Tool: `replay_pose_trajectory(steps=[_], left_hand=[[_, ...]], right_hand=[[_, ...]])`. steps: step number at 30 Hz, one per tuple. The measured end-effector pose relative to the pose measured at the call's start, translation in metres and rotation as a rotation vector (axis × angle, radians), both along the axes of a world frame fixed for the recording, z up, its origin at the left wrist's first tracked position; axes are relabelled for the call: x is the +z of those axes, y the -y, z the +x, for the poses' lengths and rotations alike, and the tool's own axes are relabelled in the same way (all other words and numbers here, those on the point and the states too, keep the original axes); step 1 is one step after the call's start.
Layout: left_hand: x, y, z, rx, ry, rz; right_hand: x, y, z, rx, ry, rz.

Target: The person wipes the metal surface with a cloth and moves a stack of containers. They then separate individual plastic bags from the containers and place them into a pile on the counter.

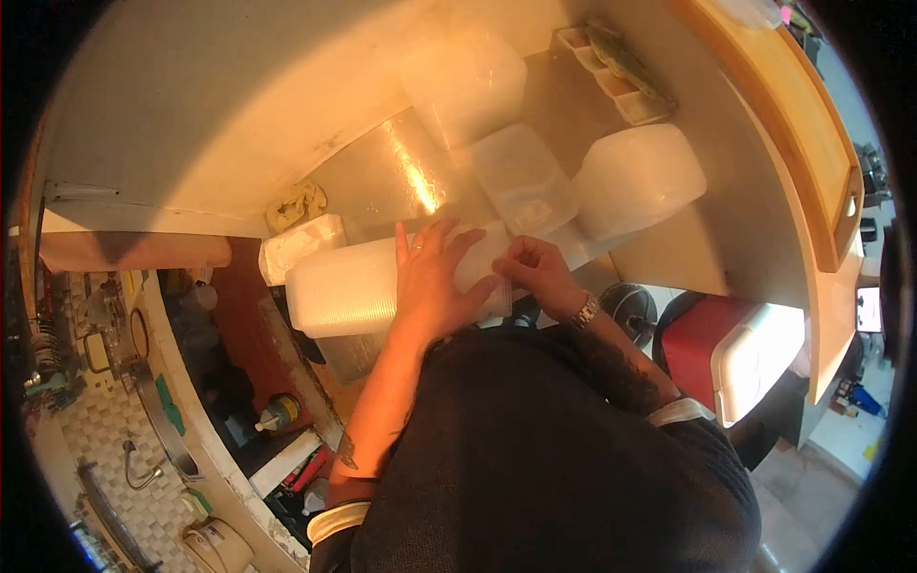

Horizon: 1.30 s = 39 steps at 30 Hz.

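Black knit jumper (535, 449) — left hand (430, 282), grip open, flat on stack of translucent plastic tubs (339, 291); right hand (540, 272) — pinching its end.

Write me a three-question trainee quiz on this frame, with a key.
1. True or false: the left hand lies flat on the stack of plastic containers.
2. Which wrist bears the wristwatch? A: left. B: right. C: neither.
3. Fill in: the cooler with the white lid is ____.
Key: 1 true; 2 B; 3 red.
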<state>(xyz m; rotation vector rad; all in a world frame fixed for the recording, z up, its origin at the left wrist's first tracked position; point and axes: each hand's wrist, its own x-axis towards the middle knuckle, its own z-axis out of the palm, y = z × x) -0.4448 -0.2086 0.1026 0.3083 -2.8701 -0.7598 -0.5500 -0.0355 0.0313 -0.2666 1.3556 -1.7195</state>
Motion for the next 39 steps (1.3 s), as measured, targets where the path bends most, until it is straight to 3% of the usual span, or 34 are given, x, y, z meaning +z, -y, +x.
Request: replay_pose_trajectory(steps=[10,17,28,34,39], left_hand=[[0.0,-0.009,-0.003,0.094,0.003,0.002],[-0.005,-0.009,-0.001,0.068,-0.034,-0.052],[-0.002,-0.009,0.0,0.075,-0.038,-0.046],[0.0,-0.009,0.001,0.082,-0.054,-0.032],[-0.006,-0.009,0.003,0.1,-0.02,-0.056]], right_hand=[[-0.004,-0.017,-0.013,-0.064,-0.096,0.05],[-0.017,-0.023,-0.014,-0.132,-0.01,-0.077],[0.097,-0.042,-0.04,-0.075,-0.078,-0.188],[0.111,-0.032,-0.057,0.036,-0.289,-0.255],[0.098,-0.027,-0.066,0.231,-1.312,0.08]])
